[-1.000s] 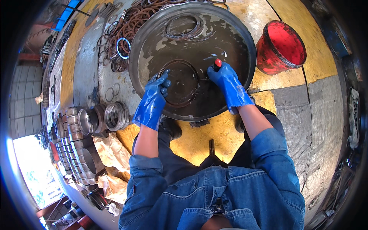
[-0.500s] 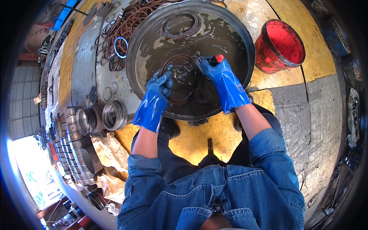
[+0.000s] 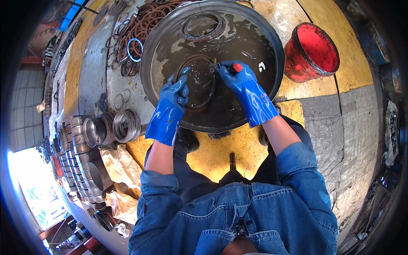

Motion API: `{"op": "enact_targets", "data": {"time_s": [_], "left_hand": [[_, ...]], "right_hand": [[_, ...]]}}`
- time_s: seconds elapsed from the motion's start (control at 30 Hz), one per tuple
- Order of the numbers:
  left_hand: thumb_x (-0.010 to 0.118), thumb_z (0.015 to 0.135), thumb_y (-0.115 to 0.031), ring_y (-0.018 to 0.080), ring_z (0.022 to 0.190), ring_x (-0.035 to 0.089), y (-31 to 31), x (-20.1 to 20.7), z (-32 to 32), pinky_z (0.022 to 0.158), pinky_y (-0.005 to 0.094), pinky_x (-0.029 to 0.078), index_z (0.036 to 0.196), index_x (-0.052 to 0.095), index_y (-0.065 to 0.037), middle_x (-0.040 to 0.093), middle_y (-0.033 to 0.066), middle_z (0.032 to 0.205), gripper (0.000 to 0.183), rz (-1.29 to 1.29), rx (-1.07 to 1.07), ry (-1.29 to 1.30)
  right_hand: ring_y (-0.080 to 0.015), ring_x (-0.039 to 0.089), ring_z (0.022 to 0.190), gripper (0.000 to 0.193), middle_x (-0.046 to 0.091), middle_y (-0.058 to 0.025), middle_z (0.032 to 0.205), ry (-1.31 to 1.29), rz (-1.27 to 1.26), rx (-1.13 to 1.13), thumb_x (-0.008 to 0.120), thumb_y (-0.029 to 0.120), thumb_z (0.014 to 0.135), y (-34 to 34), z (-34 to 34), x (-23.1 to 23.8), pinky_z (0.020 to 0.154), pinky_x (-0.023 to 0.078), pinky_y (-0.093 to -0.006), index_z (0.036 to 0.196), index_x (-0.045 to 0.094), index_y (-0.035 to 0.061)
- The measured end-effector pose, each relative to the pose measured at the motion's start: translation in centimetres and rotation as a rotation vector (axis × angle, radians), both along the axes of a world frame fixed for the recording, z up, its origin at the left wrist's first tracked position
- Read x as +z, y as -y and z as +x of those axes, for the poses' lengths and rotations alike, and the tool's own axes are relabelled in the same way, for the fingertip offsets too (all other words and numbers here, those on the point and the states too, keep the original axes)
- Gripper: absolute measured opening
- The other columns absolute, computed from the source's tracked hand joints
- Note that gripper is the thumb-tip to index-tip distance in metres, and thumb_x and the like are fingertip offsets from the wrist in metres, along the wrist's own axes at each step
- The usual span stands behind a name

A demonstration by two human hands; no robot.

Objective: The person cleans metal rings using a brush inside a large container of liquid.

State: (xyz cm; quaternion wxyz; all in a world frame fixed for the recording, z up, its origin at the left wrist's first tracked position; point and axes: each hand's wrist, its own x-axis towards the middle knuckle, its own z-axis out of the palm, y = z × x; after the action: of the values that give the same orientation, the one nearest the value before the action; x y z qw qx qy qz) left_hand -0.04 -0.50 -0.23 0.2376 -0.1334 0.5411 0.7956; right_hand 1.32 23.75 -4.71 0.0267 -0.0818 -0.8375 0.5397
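Brown ring (image 3: 198, 57), partly hidden by the left fingers (image 3: 177, 87).

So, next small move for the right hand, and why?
Probably draw the red-ended tool along the ring: the right hand grips it with its tip at the ring's upper right, while the left hand holds the left side.

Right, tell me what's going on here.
A person in blue gloves is working over a wide round basin of dark liquid. The left hand holds a dark ring; the right hand grips a red-ended tool at the ring's right edge, though whether it touches is unclear. More rings lie at the basin's far side, and a red bucket stands to its right.
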Motion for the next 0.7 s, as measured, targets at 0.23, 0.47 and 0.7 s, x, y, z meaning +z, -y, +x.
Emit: {"op": "enact_targets", "data": {"time_s": [0.23, 0.47, 0.7], "left_hand": [[0.068, 0.098, -0.014, 0.0053, 0.045, 0.044, -0.1, -0.3, -0.3, 0.040, 0.0205, 0.031, 0.133, 0.066, -0.009, 0.059, -0.0016, 0.065, 0.036, -0.079, 0.033, -0.084], [0.067, 0.100, -0.020, 0.0054, 0.046, 0.041, 0.8, -1.3, -1.0, 0.043, 0.0219, 0.030, 0.137, 0.063, -0.010, 0.057, -0.0025, 0.067, 0.039, -0.152, 0.043, 0.016], [0.062, 0.102, -0.024, 0.0054, 0.046, 0.038, 1.2, -1.8, -1.2, 0.046, 0.0248, 0.028, 0.143, 0.056, -0.014, 0.055, -0.0037, 0.070, 0.042, -0.059, -0.039, 0.124]], "right_hand": [[-0.0210, 0.068, 0.073, 0.030, 0.071, -0.0112, 0.077, 0.450, -0.179, 0.206, 0.071, 0.033, 0.085, 1.4, 2.6, -1.1, 0.071, 0.054, -0.0358, 0.091, 0.073, 0.0033], [-0.0310, 0.074, 0.092, 0.034, 0.076, -0.0144, 0.097, 0.373, -0.021, 0.211, 0.073, 0.038, 0.087, 0.3, 2.2, 0.1, 0.081, 0.058, -0.0421, 0.109, 0.076, 0.0122], [-0.0360, 0.073, 0.098, 0.031, 0.074, -0.0111, 0.114, 0.131, 0.329, 0.071, 0.071, 0.036, 0.088, -0.7, 0.9, -0.1, 0.086, 0.058, -0.0473, 0.116, 0.076, 0.0228]]}}
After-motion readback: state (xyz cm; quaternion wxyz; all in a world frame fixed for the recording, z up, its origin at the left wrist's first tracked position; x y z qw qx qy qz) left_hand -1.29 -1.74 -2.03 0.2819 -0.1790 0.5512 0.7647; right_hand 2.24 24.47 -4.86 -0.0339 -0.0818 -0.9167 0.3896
